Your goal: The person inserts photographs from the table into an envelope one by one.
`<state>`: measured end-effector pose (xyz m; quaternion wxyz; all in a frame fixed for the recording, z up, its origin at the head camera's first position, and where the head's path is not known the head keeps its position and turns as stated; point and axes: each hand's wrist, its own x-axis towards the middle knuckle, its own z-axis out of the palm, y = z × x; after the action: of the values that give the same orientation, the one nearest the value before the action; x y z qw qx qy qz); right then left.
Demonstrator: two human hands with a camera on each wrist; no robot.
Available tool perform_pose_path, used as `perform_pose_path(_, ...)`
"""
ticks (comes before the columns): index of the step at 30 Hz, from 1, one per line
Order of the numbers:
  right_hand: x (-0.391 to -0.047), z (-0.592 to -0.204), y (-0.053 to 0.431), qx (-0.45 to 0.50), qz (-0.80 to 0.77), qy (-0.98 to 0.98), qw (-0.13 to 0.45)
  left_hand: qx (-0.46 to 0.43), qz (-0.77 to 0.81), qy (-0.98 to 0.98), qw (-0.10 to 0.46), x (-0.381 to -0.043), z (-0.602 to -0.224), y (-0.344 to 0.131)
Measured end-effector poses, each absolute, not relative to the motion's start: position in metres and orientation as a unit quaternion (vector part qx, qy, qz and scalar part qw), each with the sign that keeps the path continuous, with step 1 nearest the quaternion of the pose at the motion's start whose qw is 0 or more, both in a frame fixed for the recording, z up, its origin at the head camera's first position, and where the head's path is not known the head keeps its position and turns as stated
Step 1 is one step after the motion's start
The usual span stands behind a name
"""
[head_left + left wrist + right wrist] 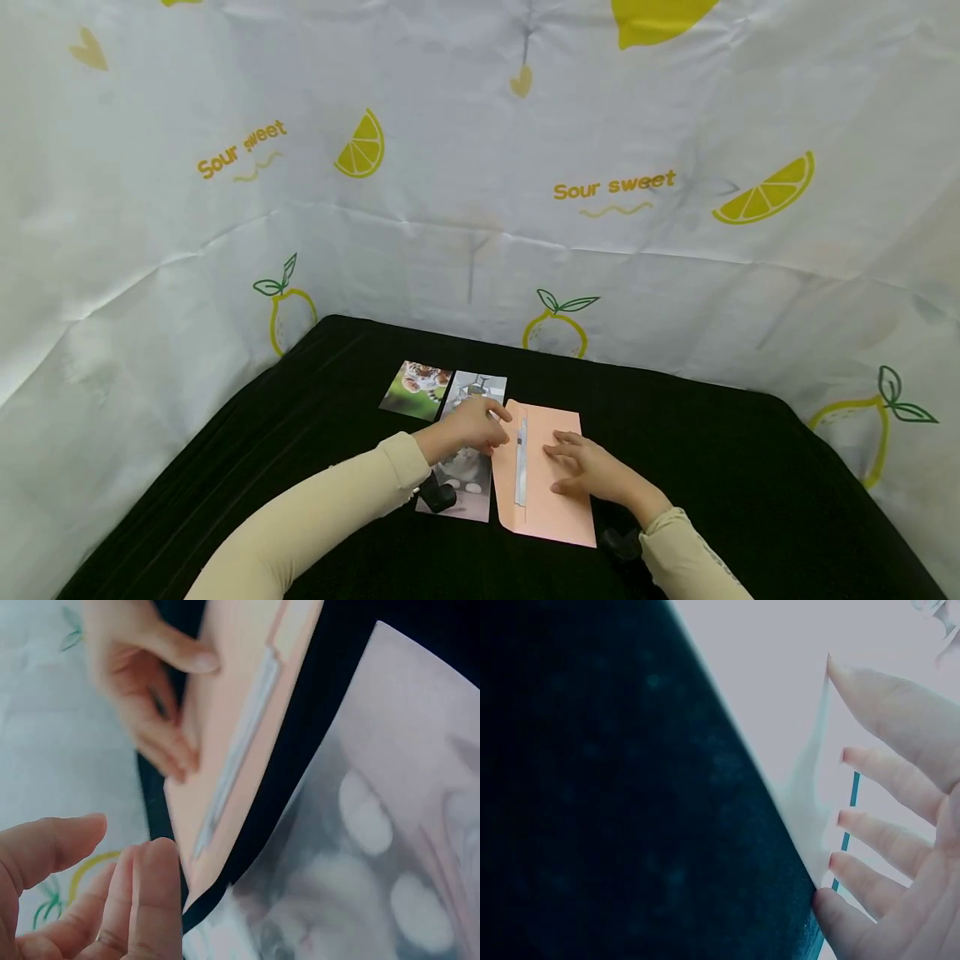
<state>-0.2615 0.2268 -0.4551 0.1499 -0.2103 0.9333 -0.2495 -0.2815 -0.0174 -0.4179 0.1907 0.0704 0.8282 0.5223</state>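
Note:
A pink envelope [558, 508] lies on the black cloth, its flap [506, 500] folded out to the left. Along the flap's fold runs a narrow pale strip [521, 475], also visible in the left wrist view. My left hand [476, 423] hovers at the envelope's upper left edge, thumb and fingers apart with nothing between them. The right hand [588, 468] rests on the envelope's right half with fingers spread; in the right wrist view its fingertips [847, 755] touch the pale, overexposed surface. A tall photo print [465, 487] of a grey furry animal lies partly under the left forearm.
Beyond the left hand lies a second photo print [416, 392], showing a tiger cub on green. Black cloth [712, 467] covers the table. White curtains [465, 167] with lemon prints hang behind and along the sides.

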Motion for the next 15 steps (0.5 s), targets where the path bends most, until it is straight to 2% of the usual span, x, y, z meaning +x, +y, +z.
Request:
perform_pose_path(6,-0.261,-0.455,0.227,-0.211,-0.251,0.934,0.145,0.085,0.544,0.810,0.203,-0.284,-0.410,-0.053)
perform_pose_path(15,-0.261,-0.454,0.228,-0.219,-0.241,0.935,0.143,0.045,0.542,0.821,0.175,-0.284,-0.420,-0.101)
